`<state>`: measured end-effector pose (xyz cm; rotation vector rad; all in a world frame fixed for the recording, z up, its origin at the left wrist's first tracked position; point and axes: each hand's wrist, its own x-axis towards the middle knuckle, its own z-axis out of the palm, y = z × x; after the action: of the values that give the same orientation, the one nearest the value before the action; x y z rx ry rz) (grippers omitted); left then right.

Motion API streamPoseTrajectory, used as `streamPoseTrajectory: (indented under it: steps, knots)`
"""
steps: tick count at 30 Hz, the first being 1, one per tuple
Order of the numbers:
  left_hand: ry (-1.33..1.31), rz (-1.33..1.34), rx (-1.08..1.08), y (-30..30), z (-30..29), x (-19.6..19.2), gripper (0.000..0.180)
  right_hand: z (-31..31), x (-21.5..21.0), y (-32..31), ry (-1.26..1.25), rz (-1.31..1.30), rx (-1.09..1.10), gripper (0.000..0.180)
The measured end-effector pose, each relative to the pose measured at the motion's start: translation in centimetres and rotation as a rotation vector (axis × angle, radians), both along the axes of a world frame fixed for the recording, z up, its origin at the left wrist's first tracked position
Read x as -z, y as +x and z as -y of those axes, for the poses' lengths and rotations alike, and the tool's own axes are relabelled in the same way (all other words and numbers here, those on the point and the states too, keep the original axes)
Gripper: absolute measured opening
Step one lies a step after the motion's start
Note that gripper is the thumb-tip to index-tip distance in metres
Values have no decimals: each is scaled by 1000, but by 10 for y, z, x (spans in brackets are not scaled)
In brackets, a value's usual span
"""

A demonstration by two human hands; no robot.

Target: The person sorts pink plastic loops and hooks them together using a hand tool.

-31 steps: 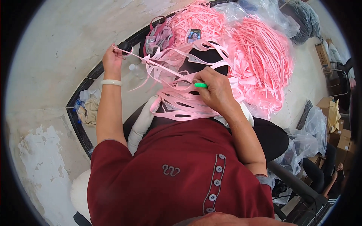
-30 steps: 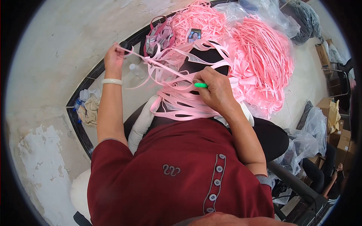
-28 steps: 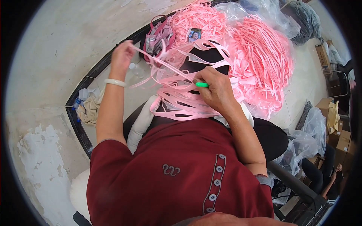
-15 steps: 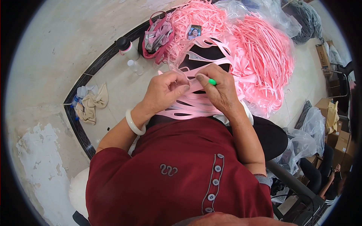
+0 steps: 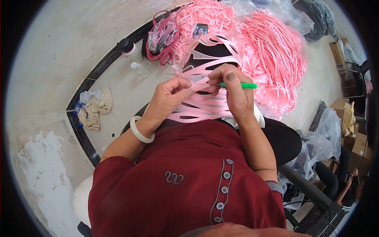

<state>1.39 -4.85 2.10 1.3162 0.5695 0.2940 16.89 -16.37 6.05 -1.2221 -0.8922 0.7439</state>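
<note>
My left hand [image 5: 170, 95] pinches a pink fabric strip [image 5: 200, 84] between thumb and fingers above my lap. Facing it, my right hand [image 5: 239, 96] grips a thin tool with a green handle [image 5: 249, 85]. Its slim metal shaft points left toward the strip; the exact kind of its tip is too small to tell. More pink strips with long slits [image 5: 205, 107] lie across my lap, over dark cloth. Beyond them rise heaps of pink strips [image 5: 272, 59], and a phone [image 5: 200, 31] with a lit screen rests on one heap.
On the left stand a bottle with a black cap [image 5: 128, 46] and a small clear bottle [image 5: 139, 69], near a pink bag [image 5: 162, 37]. A beige cloth [image 5: 99, 106] lies by the wall. Plastic bags [image 5: 325, 126] and cardboard boxes [image 5: 360, 146] fill the right, where another person sits.
My right hand has turned, so more of the green handle shows, pointing right. The slim shaft now shows near the strip. My left hand keeps its pinch.
</note>
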Motion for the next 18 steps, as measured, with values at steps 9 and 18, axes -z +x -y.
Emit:
streamPoseTrajectory:
  steps: [9,18]
  knots:
    - [97,7,5,0,2,2,6,-2,2,-1,-78,6,-20,50]
    - [207,2,5,1,3,1,4,-2,3,0,-55,52,-64,44]
